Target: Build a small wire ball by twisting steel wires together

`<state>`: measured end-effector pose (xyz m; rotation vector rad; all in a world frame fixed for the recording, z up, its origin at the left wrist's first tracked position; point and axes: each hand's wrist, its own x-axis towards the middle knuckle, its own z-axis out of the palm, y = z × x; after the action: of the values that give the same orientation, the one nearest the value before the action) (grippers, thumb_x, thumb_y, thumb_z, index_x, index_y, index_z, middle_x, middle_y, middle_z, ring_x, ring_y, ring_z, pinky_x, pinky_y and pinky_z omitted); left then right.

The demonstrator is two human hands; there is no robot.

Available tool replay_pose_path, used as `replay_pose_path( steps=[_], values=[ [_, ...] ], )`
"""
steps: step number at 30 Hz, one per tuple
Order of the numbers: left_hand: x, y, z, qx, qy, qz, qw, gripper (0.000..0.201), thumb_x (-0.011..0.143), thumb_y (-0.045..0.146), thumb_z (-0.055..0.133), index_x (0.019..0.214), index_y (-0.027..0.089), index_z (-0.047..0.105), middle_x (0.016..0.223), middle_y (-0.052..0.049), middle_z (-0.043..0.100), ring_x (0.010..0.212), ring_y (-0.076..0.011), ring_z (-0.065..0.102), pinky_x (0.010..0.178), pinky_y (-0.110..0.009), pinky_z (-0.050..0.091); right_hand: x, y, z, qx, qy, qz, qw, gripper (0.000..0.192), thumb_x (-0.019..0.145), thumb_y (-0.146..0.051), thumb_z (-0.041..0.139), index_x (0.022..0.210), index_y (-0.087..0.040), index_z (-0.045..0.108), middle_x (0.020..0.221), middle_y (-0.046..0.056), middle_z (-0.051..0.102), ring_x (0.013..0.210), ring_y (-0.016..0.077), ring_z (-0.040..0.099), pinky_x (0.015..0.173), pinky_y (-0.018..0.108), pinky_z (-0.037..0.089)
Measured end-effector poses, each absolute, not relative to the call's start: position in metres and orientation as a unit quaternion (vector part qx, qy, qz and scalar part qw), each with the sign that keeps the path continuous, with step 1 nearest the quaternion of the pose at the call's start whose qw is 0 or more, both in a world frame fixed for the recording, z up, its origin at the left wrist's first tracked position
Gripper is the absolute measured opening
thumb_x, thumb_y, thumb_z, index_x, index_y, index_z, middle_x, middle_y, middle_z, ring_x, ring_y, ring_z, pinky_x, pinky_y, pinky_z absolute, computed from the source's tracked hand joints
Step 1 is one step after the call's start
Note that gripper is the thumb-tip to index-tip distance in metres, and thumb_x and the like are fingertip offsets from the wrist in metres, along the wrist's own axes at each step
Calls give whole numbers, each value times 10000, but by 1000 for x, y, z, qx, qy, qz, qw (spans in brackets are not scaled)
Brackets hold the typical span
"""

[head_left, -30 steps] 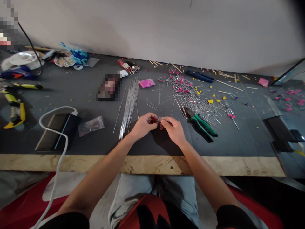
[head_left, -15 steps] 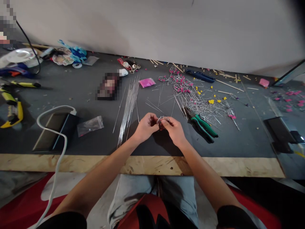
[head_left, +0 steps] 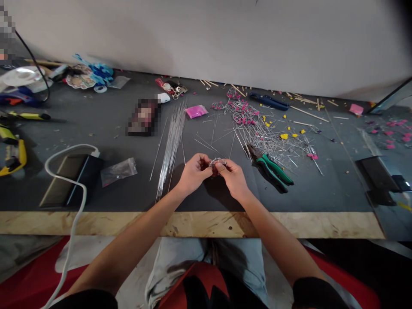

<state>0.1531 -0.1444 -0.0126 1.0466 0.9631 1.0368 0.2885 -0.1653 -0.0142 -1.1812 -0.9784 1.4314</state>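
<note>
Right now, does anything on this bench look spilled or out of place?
Yes: ahead and right of the right hand, yellow pieces lie scattered among jumbled wires, and thin pale sticks are strewn near the wall. Both look untidy against the roughly aligned wire bundle. I can't make out any damage.

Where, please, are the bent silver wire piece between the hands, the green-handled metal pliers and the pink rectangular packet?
Bent silver wire piece (head_left: 216, 162), head view: its exposed part.
Green-handled metal pliers (head_left: 271, 164), head view: the green handle.
Pink rectangular packet (head_left: 196, 112), head view: its middle.
</note>
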Motion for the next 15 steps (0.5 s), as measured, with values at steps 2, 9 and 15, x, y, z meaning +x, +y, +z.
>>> replay_pose_path(
  steps=[2, 9, 15],
  values=[
    [153, -144, -13, 460, 424, 456, 632, 260, 625, 138, 616, 819, 173, 447, 744, 32, 573, 624, -66, 563, 616, -222, 489, 288, -165, -13, -491, -401, 591, 498, 267, 717, -450, 657, 825, -205, 663, 770, 13, 658, 707, 153, 592, 728, 322, 519],
    [152, -143, -11, 480, 430, 464, 608, 258, 637, 117, 606, 851, 168, 471, 758, 21, 585, 649, -69, 569, 631, -213, 484, 290, -164, -12, -479, -404, 588, 512, 257, 738, -432, 651, 852, -203, 670, 781, 14, 666, 712, 149, 603, 727, 314, 517],
    [152, -143, -10, 469, 427, 461, 620, 258, 642, 121, 614, 857, 167, 481, 774, 16, 585, 673, -73, 569, 658, -221, 484, 290, -164, -9, -494, -425, 562, 510, 275, 739, -455, 640, 839, -200, 662, 766, 18, 668, 695, 151, 597, 725, 322, 512]
  ],
)
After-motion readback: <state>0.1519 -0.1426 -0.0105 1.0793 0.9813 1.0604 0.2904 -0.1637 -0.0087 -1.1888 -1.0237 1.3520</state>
